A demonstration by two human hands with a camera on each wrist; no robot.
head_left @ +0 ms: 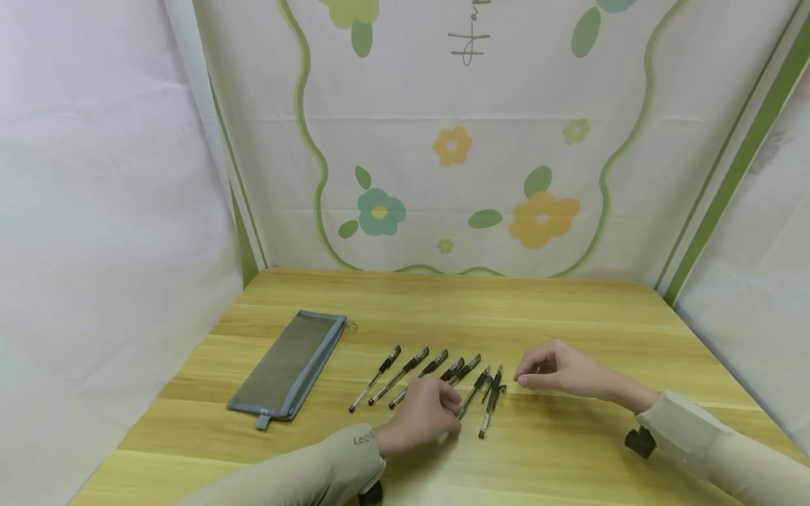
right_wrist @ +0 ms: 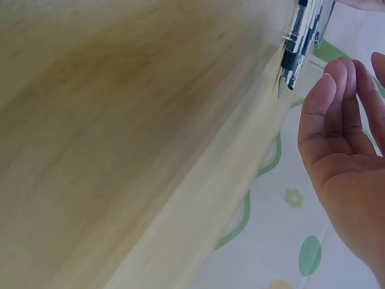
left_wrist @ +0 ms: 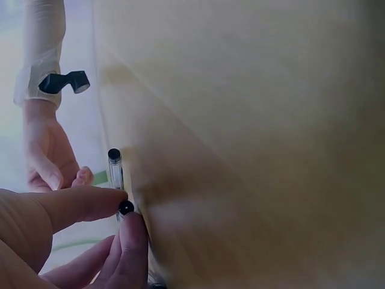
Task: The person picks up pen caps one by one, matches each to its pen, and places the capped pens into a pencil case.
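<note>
Several clear gel pens with black grips lie in a slanted row on the table, the leftmost pen (head_left: 375, 379) a little apart. My left hand (head_left: 425, 413) reaches over the row. Its thumb and forefinger pinch the black end of a gel pen (left_wrist: 126, 207), whose barrel (head_left: 471, 397) slants away from the fingers. Just right of it lies the rightmost gel pen (head_left: 492, 402), its bare tip showing in the right wrist view. To the right of the row, my right hand (head_left: 569, 372) holds nothing, its fingers loosely bent. Part of the row is hidden behind my left hand.
A grey mesh zip pouch (head_left: 285, 365) with blue-grey edging lies flat at the left of the wooden table (head_left: 569, 457). A white flowered cloth (head_left: 411, 91) hangs behind the table's far edge, and pale cloth walls stand on both sides.
</note>
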